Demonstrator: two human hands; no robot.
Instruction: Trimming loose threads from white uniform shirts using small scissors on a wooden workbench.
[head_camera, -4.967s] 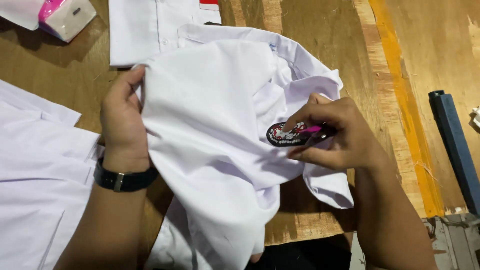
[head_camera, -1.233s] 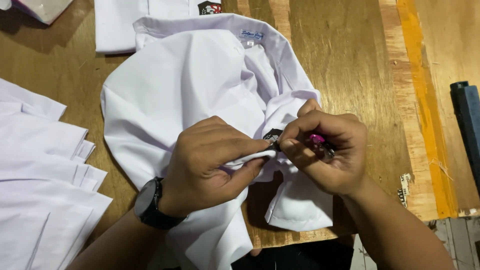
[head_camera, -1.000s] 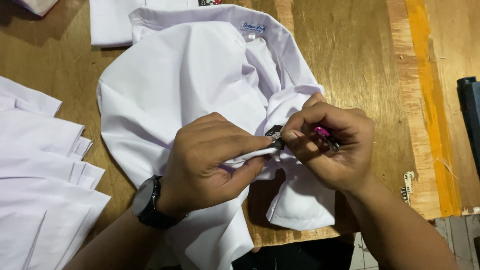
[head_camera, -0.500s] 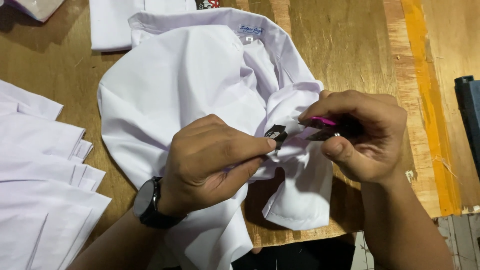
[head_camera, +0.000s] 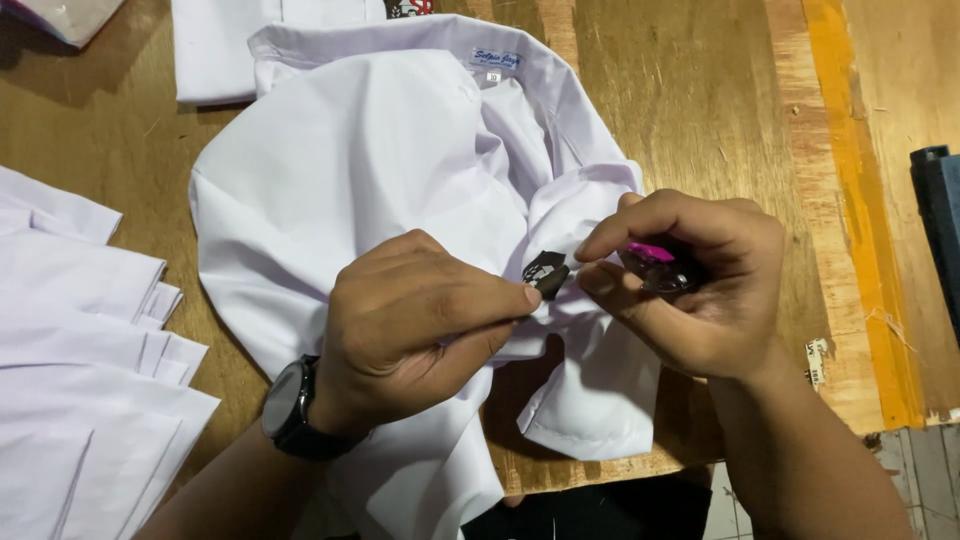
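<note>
Hands meet mid-surface: our left hand (head_camera: 425, 315) pinches the small black patch (head_camera: 546, 272) against the white shirt (head_camera: 350, 180); our right hand (head_camera: 690, 285), just right of it, is closed round a pink-tipped tool (head_camera: 655, 265).

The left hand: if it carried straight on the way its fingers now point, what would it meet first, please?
The left hand points right, pinching a small black patch. Straight on, it would likely first meet the right hand's fingertips, which look almost touching, though depth is unclear.
</note>
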